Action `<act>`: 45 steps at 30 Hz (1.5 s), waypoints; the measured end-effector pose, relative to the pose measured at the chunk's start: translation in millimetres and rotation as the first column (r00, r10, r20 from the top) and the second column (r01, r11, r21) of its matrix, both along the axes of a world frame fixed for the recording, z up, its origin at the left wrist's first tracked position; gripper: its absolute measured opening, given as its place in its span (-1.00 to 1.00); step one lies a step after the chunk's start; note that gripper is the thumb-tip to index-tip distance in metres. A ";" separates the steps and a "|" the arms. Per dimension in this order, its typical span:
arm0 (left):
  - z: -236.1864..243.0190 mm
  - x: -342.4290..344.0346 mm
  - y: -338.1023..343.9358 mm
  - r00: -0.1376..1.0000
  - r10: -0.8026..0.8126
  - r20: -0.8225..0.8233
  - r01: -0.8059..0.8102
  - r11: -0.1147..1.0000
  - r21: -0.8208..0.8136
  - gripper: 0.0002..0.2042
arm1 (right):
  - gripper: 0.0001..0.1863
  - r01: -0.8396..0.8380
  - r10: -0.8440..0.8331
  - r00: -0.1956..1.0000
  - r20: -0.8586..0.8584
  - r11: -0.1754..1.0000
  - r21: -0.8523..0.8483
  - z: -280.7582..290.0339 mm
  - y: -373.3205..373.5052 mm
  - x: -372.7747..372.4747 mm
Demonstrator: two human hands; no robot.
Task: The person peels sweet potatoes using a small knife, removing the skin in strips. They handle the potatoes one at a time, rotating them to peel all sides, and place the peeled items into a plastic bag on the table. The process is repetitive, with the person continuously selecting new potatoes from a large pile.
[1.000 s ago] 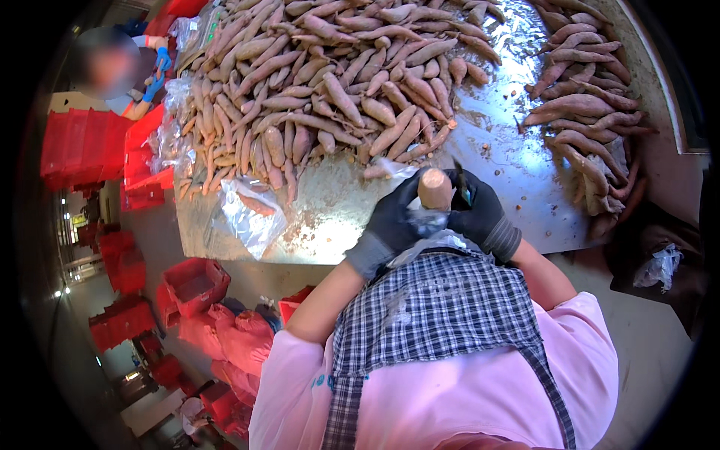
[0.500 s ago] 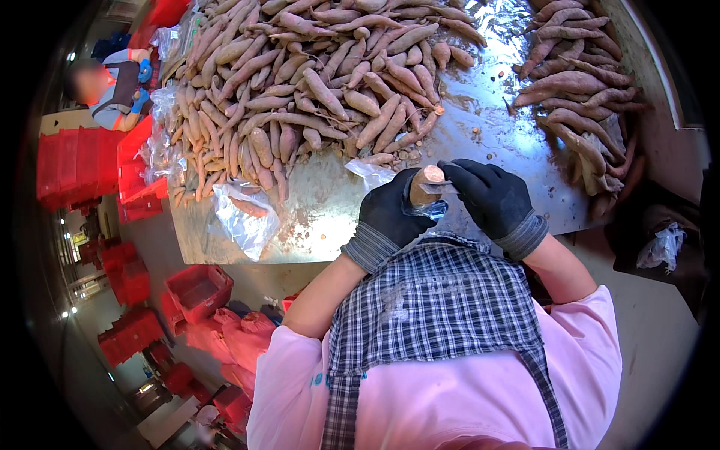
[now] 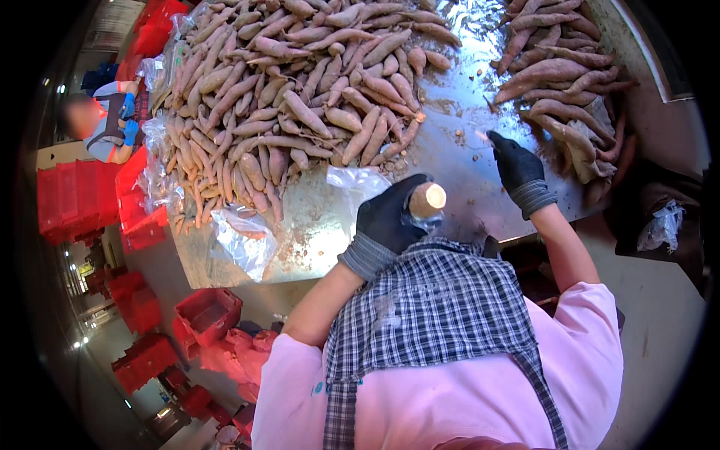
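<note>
- The gloved left hand [image 3: 388, 215] is clamping a cut sweet potato [image 3: 424, 199], its pale end showing, near the front edge of the metal table [image 3: 459, 166].
- The gloved right hand [image 3: 517, 166] is hovering over the table, apart from the left; blur is hiding whether it is holding something.
- A sweet-potato pile [image 3: 296, 105] is lying beyond the left hand.

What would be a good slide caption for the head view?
Left hand gripping a cut-ended sweet potato, right hand extended over a metal table, heaped sweet potatoes beyond.
</note>
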State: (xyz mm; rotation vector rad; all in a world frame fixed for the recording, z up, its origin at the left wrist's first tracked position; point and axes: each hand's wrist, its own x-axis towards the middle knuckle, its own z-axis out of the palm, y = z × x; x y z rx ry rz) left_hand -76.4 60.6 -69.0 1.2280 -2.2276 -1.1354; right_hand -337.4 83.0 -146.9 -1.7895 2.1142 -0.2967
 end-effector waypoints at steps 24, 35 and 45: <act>-23.3 -18.4 -1.1 0.782 0.307 -0.543 0.260 0.632 0.730 -0.53 | -0.48 0.047 0.091 0.909 0.406 0.947 -0.317 50.5 37.9 63.3; -54.8 -6.5 1.9 0.472 0.734 -0.488 0.720 -0.002 0.694 -0.55 | -0.52 0.008 0.018 0.969 0.245 0.994 -0.107 49.7 38.7 53.4; -40.8 -4.5 6.3 0.578 0.737 -0.351 0.355 0.159 0.921 -0.45 | -0.69 0.269 -0.238 0.230 0.944 0.947 0.174 22.2 50.6 1.6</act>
